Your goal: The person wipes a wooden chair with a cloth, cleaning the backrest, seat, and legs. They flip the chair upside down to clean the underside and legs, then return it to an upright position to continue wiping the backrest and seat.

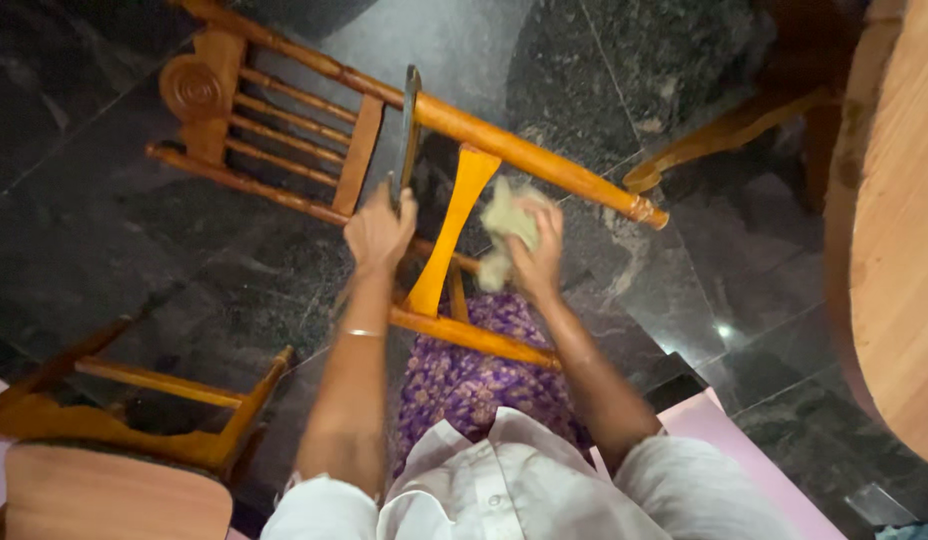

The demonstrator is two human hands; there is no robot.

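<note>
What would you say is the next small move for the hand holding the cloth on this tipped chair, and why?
Probably a short wipe down the yellow slat. The right hand presses the pale cloth against the tipped wooden chair just beside that slat, while the left hand grips the seat edge, steadying the frame.

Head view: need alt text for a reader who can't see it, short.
Seen from above, a person's left hand grips the dark seat edge of a tipped wooden chair while the right hand presses a pale cloth against its frame. Another wooden chair and a round wooden table stand on the dark stone floor.
</note>
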